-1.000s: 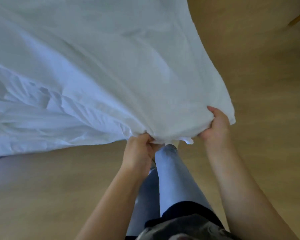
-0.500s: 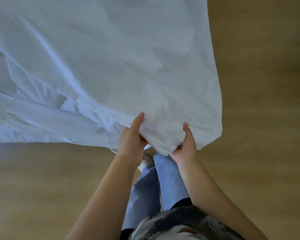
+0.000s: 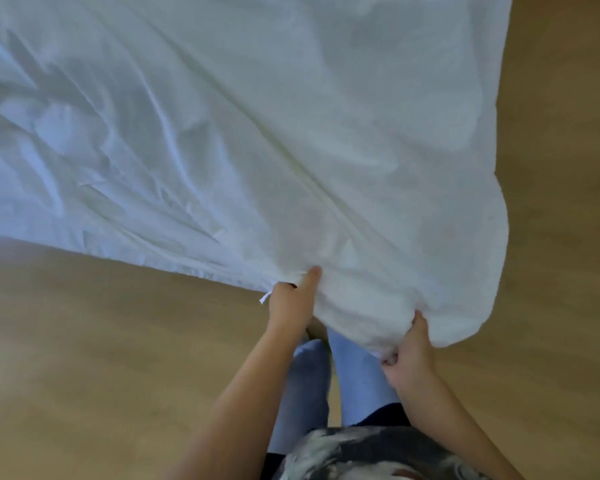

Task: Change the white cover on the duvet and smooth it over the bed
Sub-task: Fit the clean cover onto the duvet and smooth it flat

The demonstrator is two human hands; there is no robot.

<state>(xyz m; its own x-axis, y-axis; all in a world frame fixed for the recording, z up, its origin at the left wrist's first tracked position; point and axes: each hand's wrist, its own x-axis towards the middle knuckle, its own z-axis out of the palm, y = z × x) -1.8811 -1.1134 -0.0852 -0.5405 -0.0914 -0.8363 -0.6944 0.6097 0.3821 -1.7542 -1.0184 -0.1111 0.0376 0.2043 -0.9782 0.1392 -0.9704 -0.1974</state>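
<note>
The white duvet cover (image 3: 243,126) fills the upper part of the head view, wrinkled and stretched toward me over the floor. My left hand (image 3: 291,301) grips its near edge, thumb lying on top of the cloth, and a small white tie (image 3: 264,298) sticks out just left of that hand. My right hand (image 3: 409,355) grips a bunched fold of the near corner lower down and to the right. The duvet inside and the bed are hidden under the cloth.
Bare wooden floor (image 3: 101,358) lies below and to the right of the cover. My legs in light blue jeans (image 3: 357,368) stand between my arms, directly under the held edge.
My hands have spread apart along the near edge. The right hand has shifted right and lower, and the cover's corner now bulges fuller on the right.
</note>
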